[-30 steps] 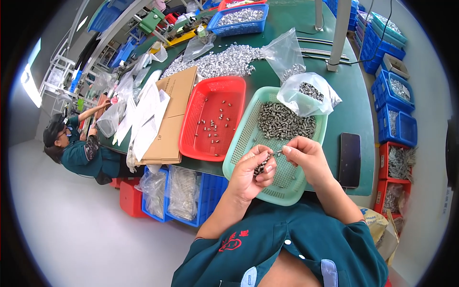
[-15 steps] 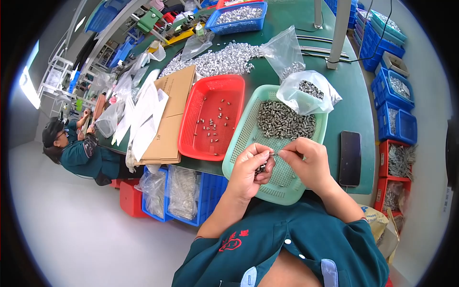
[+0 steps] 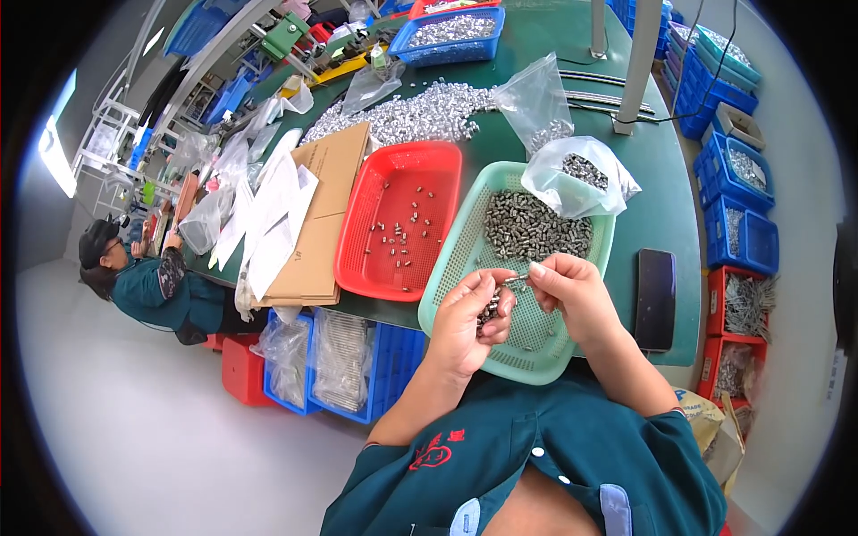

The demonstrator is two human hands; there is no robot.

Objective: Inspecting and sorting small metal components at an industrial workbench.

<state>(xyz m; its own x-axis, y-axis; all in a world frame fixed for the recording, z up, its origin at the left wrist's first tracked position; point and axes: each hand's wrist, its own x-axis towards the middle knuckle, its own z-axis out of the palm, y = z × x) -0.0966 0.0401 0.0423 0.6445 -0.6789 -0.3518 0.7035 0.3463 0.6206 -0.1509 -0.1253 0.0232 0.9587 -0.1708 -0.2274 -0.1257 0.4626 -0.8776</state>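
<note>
Above the near part of a pale green plastic basket (image 3: 429, 295), my left hand (image 3: 465, 326) is closed around several small metal cylinders (image 3: 488, 313). Its thumb and forefinger come together near a slim, shiny metal piece (image 3: 517, 279). The fingertips of my right hand (image 3: 576, 293) pinch the other end of that piece, whose exact kind is too small to tell. A pile of dark grey metal cylinders (image 3: 534, 228) fills the far part of the basket. Over its far right corner lies a clear plastic bag (image 3: 559, 186) with more cylinders showing in its mouth.
Left of the basket stands a red basket (image 3: 353, 259) with several scattered cylinders. Cardboard (image 3: 326, 196) and papers (image 3: 268, 232) lie further left. Silvery parts (image 3: 420, 112) are heaped behind. A dark phone (image 3: 656, 299) rests at right, near a metal post (image 3: 636, 71). A co-worker (image 3: 152, 281) sits far left.
My right hand has shifted slightly up and away from my left, and more of the slim metal piece shows between them. The co-worker's hands have moved a little.
</note>
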